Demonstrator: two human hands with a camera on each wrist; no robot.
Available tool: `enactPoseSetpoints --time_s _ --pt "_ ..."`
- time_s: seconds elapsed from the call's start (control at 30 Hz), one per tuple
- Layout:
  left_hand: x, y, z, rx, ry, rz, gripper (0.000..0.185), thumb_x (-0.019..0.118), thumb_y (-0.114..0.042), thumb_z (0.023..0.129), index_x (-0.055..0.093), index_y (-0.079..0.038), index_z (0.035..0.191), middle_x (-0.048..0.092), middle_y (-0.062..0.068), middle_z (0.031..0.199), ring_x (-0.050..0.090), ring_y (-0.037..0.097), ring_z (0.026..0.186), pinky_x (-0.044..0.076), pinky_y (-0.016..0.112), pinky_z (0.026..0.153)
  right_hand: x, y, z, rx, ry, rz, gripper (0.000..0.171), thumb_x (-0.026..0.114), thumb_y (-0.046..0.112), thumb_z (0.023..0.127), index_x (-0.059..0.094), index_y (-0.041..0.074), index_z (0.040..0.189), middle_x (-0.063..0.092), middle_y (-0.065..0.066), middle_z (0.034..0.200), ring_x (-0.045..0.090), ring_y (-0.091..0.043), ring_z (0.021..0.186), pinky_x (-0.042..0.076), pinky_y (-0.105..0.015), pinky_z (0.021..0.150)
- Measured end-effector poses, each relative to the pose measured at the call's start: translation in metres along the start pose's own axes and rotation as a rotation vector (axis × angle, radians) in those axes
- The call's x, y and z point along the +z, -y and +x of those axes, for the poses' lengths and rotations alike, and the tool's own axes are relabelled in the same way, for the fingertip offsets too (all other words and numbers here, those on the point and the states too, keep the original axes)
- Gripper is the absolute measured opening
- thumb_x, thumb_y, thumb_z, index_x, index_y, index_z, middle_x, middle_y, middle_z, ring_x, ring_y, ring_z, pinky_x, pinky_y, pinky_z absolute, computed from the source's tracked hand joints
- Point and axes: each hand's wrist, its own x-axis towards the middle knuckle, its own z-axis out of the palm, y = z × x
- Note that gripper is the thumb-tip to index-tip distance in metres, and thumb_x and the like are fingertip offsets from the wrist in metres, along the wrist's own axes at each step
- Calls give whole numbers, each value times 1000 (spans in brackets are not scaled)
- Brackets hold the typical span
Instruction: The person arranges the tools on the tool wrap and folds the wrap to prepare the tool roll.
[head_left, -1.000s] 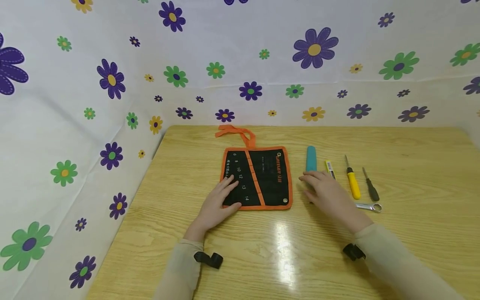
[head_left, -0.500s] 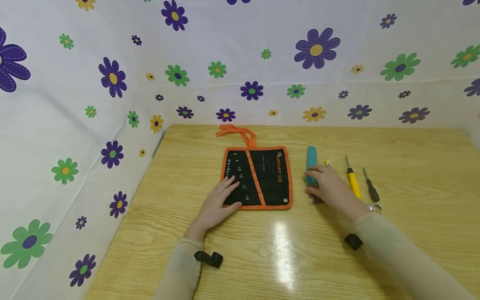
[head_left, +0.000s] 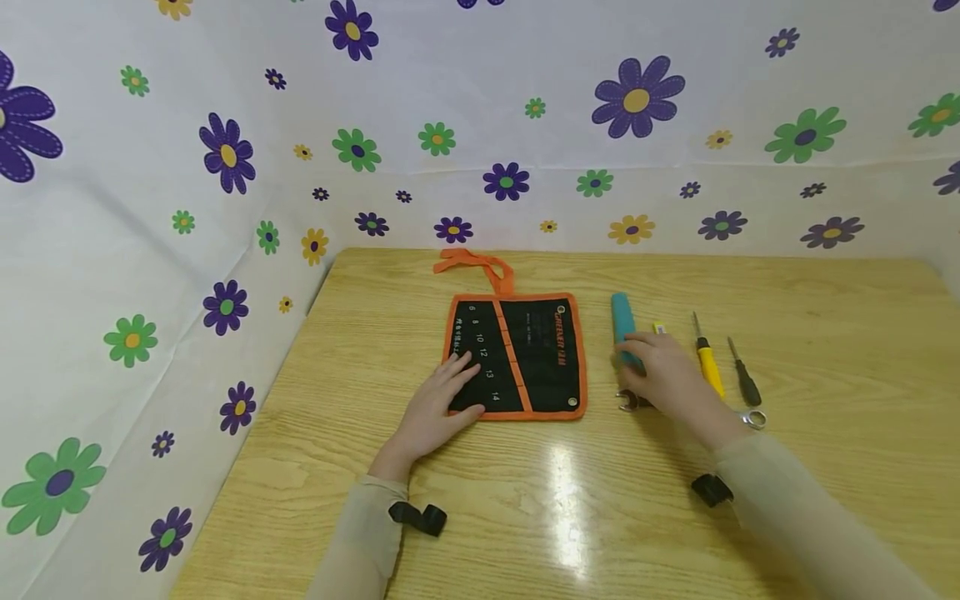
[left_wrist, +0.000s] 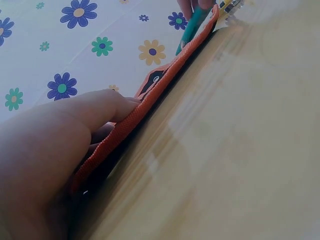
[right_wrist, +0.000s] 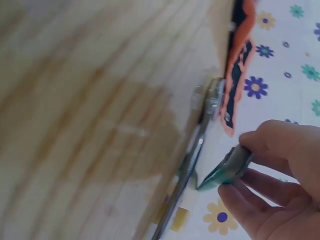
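Observation:
My left hand (head_left: 429, 414) rests with spread fingers on the lower left of a black tool pouch (head_left: 543, 354) with orange trim, which lies flat. In the left wrist view the thumb lies over the pouch's orange edge (left_wrist: 132, 120). To the right of the pouch, my right hand (head_left: 670, 379) pinches the near end of a long teal tool (head_left: 622, 315) between thumb and fingers. Its exact kind is unclear; the right wrist view shows its greyish end (right_wrist: 239, 159) tilted up. A combination wrench (head_left: 753, 418) lies under the right hand, its middle hidden.
A yellow-handled screwdriver (head_left: 708, 367) and a dark-handled screwdriver (head_left: 745, 383) lie right of the right hand. A small yellow item (head_left: 659, 327) is partly hidden behind that hand. Orange ties (head_left: 487, 267) extend from the pouch's far edge. A flowered cloth (head_left: 555, 125) hangs behind the table.
My right hand has moved slightly right onto the near end of the teal tool and taken hold of it. The tool has tilted a little. My left hand has stayed on the pouch.

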Motion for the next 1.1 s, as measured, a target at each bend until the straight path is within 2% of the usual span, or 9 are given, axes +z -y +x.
enactPoseSetpoints --time_s 0.1,0.27,0.43,0.5,0.63,0.73,0.9,1.0,1.1 --pt "1 1 0 1 4 2 63 53 -49 87 36 -22 141 21 -5 150 10 13 139 13 43 111 -6 4 -4 42 -11 34 32 61 3 81 61 -6 112 56 -25 117 48 -46 108 40 -54 91" --pt "-1 0 -1 4 -4 2 62 54 -48 87 37 -21 140 22 -4 149 10 14 139 14 44 111 -15 9 -9 127 -36 84 33 55 8 87 58 -2 119 55 -24 120 47 -45 111 48 -38 64" --pt "-1 -1 0 4 -4 7 62 54 -48 87 37 -21 140 23 -4 149 11 14 139 14 44 110 -19 8 -15 198 -148 152 32 52 11 90 59 0 119 63 -21 105 61 -31 75 34 -23 40" --pt "-1 -2 0 6 -4 9 62 54 -48 87 37 -21 140 23 -4 149 11 14 139 13 43 111 -21 6 -18 223 -191 184 32 50 12 91 59 0 119 64 -21 102 64 -32 70 34 -20 37" --pt "-1 -2 0 2 -3 10 62 54 -47 87 37 -22 140 22 -4 149 11 14 139 13 43 111 -25 4 -23 281 -234 261 34 45 18 94 57 2 123 62 -23 106 65 -38 79 33 -21 33" --pt "0 -2 0 0 -4 9 62 55 -48 87 37 -22 140 22 -5 149 11 14 139 14 44 111 -28 2 -28 358 -221 318 38 41 27 96 55 8 126 60 -23 112 64 -28 58 28 -25 29" --pt "1 -1 0 -8 -1 10 62 54 -49 86 37 -23 140 22 -6 149 10 13 138 14 45 110 -28 -5 -36 466 -213 442 43 39 38 95 53 14 129 58 -17 117 52 -1 58 43 -19 45" --pt "0 -1 0 -11 3 6 62 54 -49 86 37 -23 140 22 -6 149 10 12 138 15 45 110 -27 -6 -38 487 -225 552 45 40 38 95 52 12 130 56 -15 120 58 5 80 52 -19 67" --pt "0 -1 0 -9 4 3 62 54 -48 86 37 -23 140 22 -6 149 10 12 138 14 45 110 -25 -7 -39 477 -250 695 46 40 35 96 50 7 130 50 -13 124 59 1 86 52 -21 74"
